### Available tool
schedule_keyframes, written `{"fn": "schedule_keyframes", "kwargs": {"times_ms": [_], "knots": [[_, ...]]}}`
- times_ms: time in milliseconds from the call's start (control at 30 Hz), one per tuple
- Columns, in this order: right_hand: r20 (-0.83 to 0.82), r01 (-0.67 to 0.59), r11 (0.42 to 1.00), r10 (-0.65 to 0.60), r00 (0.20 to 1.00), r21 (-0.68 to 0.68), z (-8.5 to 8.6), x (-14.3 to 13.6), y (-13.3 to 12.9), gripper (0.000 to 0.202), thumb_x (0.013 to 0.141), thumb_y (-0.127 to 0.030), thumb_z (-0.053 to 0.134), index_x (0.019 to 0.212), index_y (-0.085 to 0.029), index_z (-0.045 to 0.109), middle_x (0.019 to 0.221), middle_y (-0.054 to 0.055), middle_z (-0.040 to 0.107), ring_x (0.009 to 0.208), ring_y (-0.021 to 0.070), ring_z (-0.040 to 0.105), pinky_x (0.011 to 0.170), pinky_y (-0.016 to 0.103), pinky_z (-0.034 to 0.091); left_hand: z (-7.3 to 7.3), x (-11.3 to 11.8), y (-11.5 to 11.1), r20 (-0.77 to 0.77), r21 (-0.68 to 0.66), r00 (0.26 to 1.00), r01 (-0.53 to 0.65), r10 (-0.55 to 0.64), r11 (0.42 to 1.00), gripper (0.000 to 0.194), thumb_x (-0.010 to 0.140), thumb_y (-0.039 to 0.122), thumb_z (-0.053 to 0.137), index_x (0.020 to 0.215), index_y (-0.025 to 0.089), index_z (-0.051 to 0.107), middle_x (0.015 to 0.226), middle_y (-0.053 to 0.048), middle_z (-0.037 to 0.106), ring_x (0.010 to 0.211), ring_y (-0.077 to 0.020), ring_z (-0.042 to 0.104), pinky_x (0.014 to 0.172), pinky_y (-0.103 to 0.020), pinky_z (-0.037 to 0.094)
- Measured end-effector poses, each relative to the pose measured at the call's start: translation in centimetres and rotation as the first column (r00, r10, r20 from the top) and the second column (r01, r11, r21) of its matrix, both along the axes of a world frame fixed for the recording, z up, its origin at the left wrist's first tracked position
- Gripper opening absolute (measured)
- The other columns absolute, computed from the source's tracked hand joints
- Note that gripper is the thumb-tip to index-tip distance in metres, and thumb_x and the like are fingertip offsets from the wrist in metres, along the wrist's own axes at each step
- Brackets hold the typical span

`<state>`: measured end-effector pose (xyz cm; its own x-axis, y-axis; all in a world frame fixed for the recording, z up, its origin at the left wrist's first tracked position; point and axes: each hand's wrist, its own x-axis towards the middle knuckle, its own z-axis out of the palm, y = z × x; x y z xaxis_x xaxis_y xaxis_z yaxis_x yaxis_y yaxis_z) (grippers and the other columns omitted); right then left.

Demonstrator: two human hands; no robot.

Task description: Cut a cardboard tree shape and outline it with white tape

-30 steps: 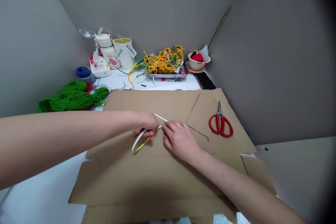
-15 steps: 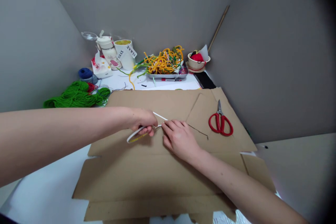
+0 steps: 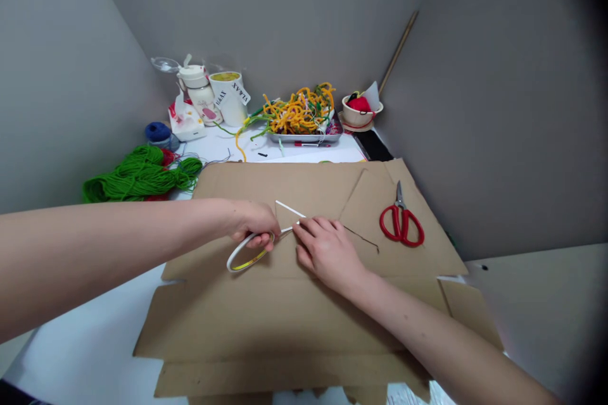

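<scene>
My left hand (image 3: 256, 224) is closed around a roll of narrow white tape (image 3: 231, 261) with a yellow inner core, held tilted just above the cardboard. From the roll a short white strip runs to the fingertips of my right hand (image 3: 327, 250). That hand lies on the cardboard sheet (image 3: 266, 313) with its fingers extended, pressing near the strip's end. Another white strip (image 3: 289, 208) lies at a slant on the cardboard, its right end meeting the right hand's fingers. Dark cut or drawn lines (image 3: 361, 235) show beyond the right hand.
Red-handled scissors (image 3: 401, 218) lie on the cardboard to the right. Green yarn (image 3: 137, 177) sits at the left. Along the back stand a bottle (image 3: 202, 98), a white container (image 3: 229, 101), a tray (image 3: 304, 138) of orange yarn, a bowl (image 3: 360, 117) and a black phone (image 3: 373, 145).
My left hand has drawn slightly left and toward me with the tape roll, so more of both white strips shows. My right hand stays pressed in place.
</scene>
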<state>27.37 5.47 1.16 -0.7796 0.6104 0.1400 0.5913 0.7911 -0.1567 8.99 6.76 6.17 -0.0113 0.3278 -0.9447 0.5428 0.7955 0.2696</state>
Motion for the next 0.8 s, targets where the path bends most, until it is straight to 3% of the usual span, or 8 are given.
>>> {"fn": "schedule_keyframes", "kwargs": {"times_ms": [267, 500, 800], "knots": [[0.018, -0.001, 1.0, 0.001, 1.0, -0.01, 0.28, 0.09, -0.17, 0.029, 0.089, -0.024, 0.047, 0.115, -0.02, 0.056, 0.118, 0.01, 0.059, 0.103, 0.0238, 0.048, 0.085, 0.036, 0.028, -0.63, 0.0, -0.1, 0.003, -0.056, 0.999, 0.032, -0.032, 0.998, 0.032, 0.078, 0.02, 0.055, 0.047, 0.012, 0.052, 0.036, 0.002, 0.041, 0.028, -0.0024, 0.033, 0.031, -0.011, 0.027], [0.038, -0.001, 1.0, 0.001, 0.999, -0.022, 0.53, 0.09, -0.43, 0.031, 0.087, -0.025, 0.049, 0.117, -0.021, 0.055, 0.119, 0.01, 0.057, 0.104, 0.0243, 0.047, 0.086, 0.038, 0.027, -0.58, 0.13, 0.04, -0.01, -0.071, 0.999, 0.049, -0.049, 0.996, 0.044, 0.084, 0.02, 0.046, 0.042, 0.01, 0.052, 0.032, 0.002, 0.037, 0.027, -0.0022, 0.032, 0.03, -0.011, 0.025], [0.071, 0.009, 0.999, -0.006, 0.997, -0.033, 0.5, 0.09, -0.7, 0.034, 0.087, -0.028, 0.049, 0.121, -0.025, 0.053, 0.126, 0.012, 0.052, 0.108, 0.0257, 0.044, 0.085, 0.042, 0.025, -0.6, 0.32, -0.16, -0.034, -0.055, 0.998, 0.06, -0.062, 0.997, 0.041, 0.082, 0.018, 0.048, 0.043, 0.011, 0.051, 0.033, 0.003, 0.037, 0.027, -0.0024, 0.032, 0.03, -0.011, 0.025]]}}
